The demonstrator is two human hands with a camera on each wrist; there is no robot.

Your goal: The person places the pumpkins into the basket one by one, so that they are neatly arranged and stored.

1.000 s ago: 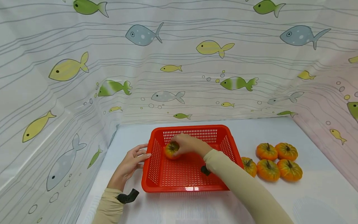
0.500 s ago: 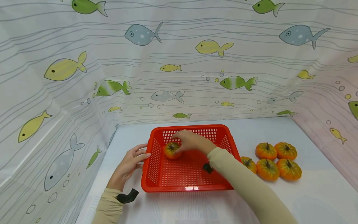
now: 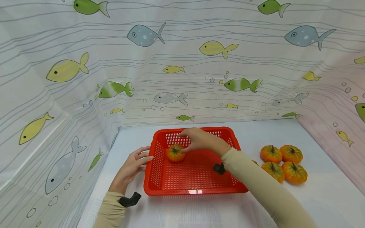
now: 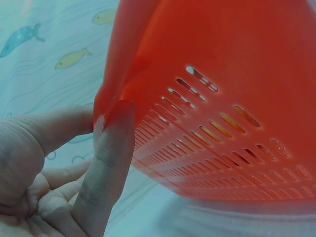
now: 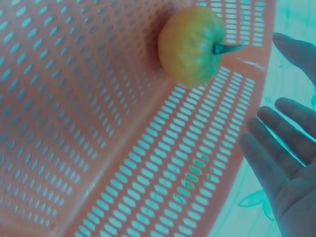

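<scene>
A red plastic basket (image 3: 196,191) with slotted walls stands on the table. My left hand (image 3: 132,164) pinches its left rim; in the left wrist view the thumb and a finger (image 4: 111,158) lie on either side of the basket's edge (image 4: 111,74). One small orange-green pumpkin (image 3: 174,154) sits inside at the back left corner, stem up. Above the basket, just right of this pumpkin, my right hand (image 3: 201,139) has its fingers spread and holds nothing. The right wrist view shows a gap between the pumpkin (image 5: 190,47) and the extended fingers (image 5: 266,158).
Several more pumpkins (image 3: 294,172) lie grouped on the table (image 3: 322,202) to the right of the basket, one of them mostly hidden by the right sleeve (image 3: 256,180). A fish-printed sheet (image 3: 196,104) hangs behind and along both sides.
My right hand has let go of the pumpkin in the basket and moved up and to the right. The pumpkin stays in the corner. My left hand keeps its place on the rim.
</scene>
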